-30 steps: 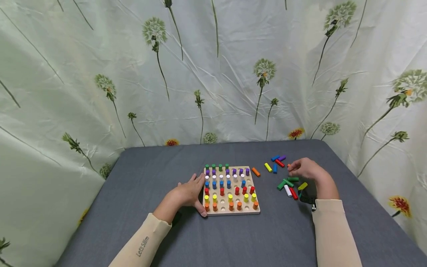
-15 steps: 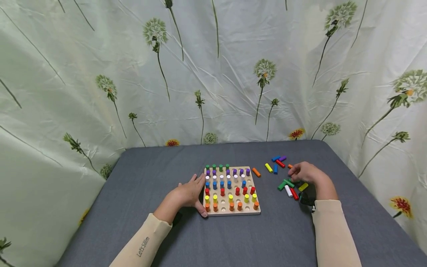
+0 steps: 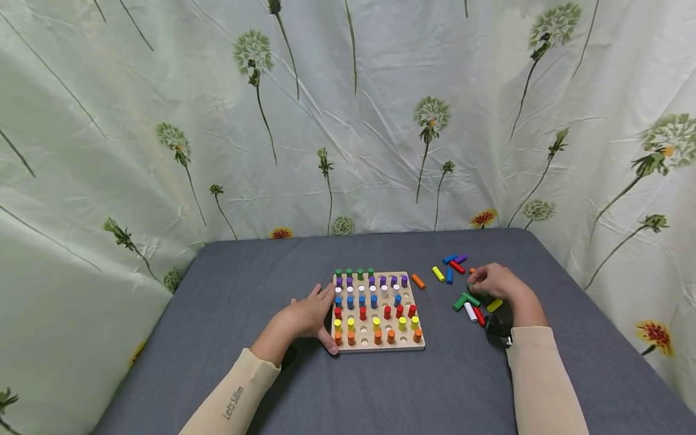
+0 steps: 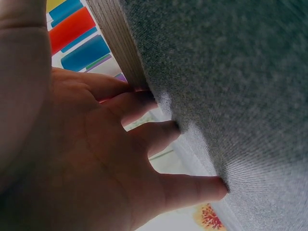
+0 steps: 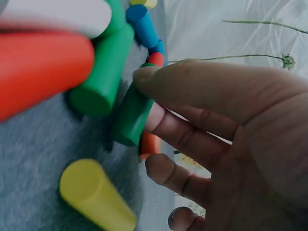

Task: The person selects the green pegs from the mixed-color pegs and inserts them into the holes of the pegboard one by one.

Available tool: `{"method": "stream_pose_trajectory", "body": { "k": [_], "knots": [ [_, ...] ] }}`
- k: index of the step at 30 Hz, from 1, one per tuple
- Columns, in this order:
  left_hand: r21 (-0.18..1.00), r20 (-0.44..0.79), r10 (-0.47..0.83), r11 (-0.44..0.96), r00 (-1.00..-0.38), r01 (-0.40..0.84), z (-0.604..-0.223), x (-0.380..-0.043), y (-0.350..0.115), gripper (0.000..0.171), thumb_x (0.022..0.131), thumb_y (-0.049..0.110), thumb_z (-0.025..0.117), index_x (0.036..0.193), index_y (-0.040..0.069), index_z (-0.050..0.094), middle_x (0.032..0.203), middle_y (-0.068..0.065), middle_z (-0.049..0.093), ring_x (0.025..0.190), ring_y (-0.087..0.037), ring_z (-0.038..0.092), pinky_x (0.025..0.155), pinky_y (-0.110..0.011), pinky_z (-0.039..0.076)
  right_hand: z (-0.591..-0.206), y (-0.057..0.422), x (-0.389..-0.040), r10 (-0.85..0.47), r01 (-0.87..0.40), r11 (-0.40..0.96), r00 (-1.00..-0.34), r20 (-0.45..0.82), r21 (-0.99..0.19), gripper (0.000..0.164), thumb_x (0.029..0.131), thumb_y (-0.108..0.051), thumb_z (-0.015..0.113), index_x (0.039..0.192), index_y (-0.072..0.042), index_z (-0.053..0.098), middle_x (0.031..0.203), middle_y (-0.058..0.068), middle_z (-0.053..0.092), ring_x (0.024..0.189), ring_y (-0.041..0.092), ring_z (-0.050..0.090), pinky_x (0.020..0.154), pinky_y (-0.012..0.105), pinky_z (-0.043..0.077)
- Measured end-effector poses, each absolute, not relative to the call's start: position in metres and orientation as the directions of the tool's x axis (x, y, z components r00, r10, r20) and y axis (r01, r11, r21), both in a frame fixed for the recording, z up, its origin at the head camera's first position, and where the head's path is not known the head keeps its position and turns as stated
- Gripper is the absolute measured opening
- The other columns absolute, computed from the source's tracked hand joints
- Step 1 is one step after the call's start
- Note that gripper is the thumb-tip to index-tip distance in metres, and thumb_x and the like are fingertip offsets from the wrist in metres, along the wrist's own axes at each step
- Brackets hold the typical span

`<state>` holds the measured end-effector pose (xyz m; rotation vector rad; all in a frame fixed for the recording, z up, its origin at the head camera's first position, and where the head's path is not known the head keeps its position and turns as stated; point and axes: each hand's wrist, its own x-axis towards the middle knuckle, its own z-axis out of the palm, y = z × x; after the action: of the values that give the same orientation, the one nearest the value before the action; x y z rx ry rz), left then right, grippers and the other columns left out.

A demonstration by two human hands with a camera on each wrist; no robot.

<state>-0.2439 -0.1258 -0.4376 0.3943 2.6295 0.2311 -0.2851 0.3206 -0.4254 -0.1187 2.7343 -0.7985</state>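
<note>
I have the right hand (image 3: 502, 287) pinching a green peg (image 5: 131, 118) near one end, towards the right edge of the table (image 3: 261, 272); my left hand (image 3: 308, 313) lies spread against the left edge of the board (image 3: 380, 348). Gripped so near its end, the peg could pivot or slip, and a low swing could knock the second green peg (image 5: 103, 74) just beside.
</note>
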Motion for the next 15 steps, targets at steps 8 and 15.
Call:
{"method": "stream_pose_trajectory", "body": {
  "k": [8,15],
  "knots": [
    [0.223,-0.418,0.311,0.946,-0.853,0.236,-0.438,-0.245,-0.126,0.144,0.066,0.062,0.094,0.172,0.011,0.010,0.181,-0.009,0.014,0.168,-0.034,0.010,0.122,-0.077,0.024,-0.416,0.312,-0.284,-0.200,-0.088,0.818,-0.970,-0.138,-0.569,0.023,0.098,-0.016,0.071,0.113,0.001,0.073,0.107,0.016,0.070,0.096,0.028,0.062,0.077,0.036,0.050],
    [0.233,-0.426,0.312,0.945,-0.850,0.230,-0.437,-0.244,-0.126,0.144,0.067,0.061,0.094,0.172,0.012,0.010,0.181,-0.009,0.013,0.168,-0.035,0.010,0.123,-0.077,0.023,-0.412,0.299,-0.286,-0.222,-0.152,0.764,-0.974,-0.034,-0.627,0.023,0.102,-0.023,0.068,0.117,-0.005,0.071,0.111,0.015,0.071,0.101,0.028,0.064,0.082,0.038,0.051]
  ]
}}
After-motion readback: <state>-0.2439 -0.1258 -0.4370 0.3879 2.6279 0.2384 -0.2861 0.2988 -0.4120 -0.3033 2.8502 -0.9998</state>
